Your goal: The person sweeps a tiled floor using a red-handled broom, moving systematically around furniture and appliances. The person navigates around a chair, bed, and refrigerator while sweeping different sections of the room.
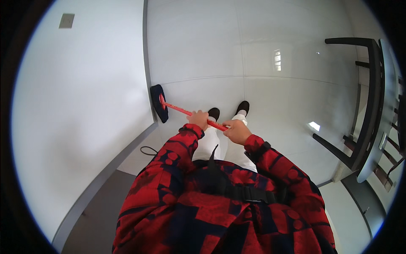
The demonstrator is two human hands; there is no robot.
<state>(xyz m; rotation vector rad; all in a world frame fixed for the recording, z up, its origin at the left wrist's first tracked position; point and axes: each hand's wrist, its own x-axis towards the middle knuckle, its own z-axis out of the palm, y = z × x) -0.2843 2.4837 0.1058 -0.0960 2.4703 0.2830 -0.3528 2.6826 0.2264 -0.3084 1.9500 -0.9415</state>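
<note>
Both my hands grip the red handle of a mop [179, 110] with a flat dark blue head [158, 104]. My left hand [198, 119] is closed round the shaft, nearer the head. Higher up, close to the shaft's end, my right hand [237, 131] is wrapped round it. The handle slants from my right hand down to the far left. Its head lies on the pale tiled floor, against the grey baseboard [147, 63] of the white wall.
On the left, the white wall [84, 84] carries a small switch plate [67, 20] and ends in a corner beside me. To the right stands dark-legged furniture [368, 106] with a glossy panel. My black shoes [242, 107] rest on the glossy tile floor [287, 97].
</note>
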